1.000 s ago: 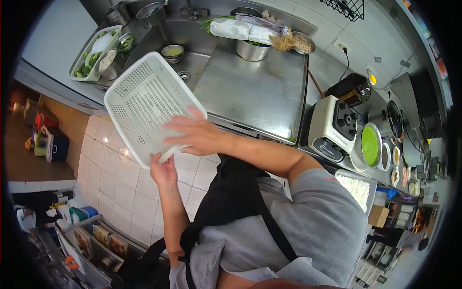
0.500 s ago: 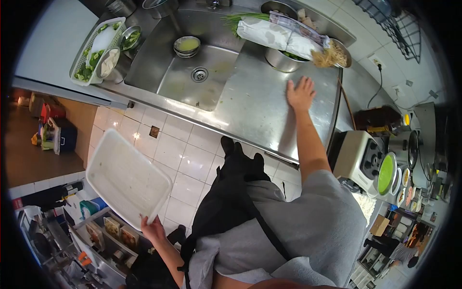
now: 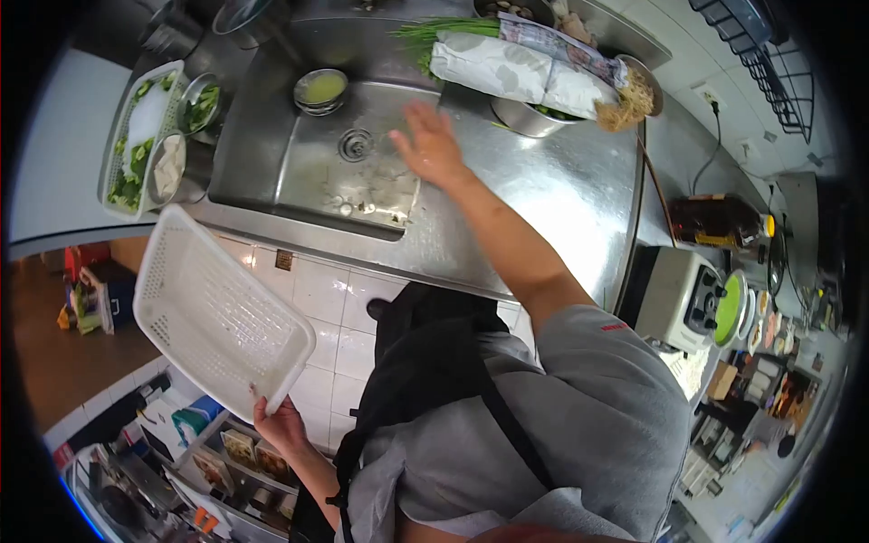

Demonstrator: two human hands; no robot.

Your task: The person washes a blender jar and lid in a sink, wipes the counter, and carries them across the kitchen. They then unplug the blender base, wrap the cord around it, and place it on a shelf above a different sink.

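Note:
My left hand (image 3: 282, 425) grips the near end of a white plastic basket (image 3: 213, 303) with perforated sides, holding it tilted in front of the counter on the left. Nothing lies inside it. My right hand (image 3: 429, 145) is empty, fingers spread, over the right edge of the steel sink (image 3: 303, 181). To the hand's left is the round drain (image 3: 355, 145). Wet patches shine on the sink floor. A stack of small bowls (image 3: 320, 90), the top one holding yellowish-green liquid, stands at the back of the sink.
A paper-wrapped bundle of green stalks with roots (image 3: 507, 71) lies across a metal pot (image 3: 534, 120) at the back right. Left of the sink stand a white basket of greens (image 3: 116, 201) and metal containers. A dark bottle (image 3: 715, 221) and a countertop appliance (image 3: 665, 303) are to the right.
My right hand has moved left, from flat on the steel counter to over the sink's edge. The basket in my left hand has shifted slightly left and up. Wet patches now show in the sink.

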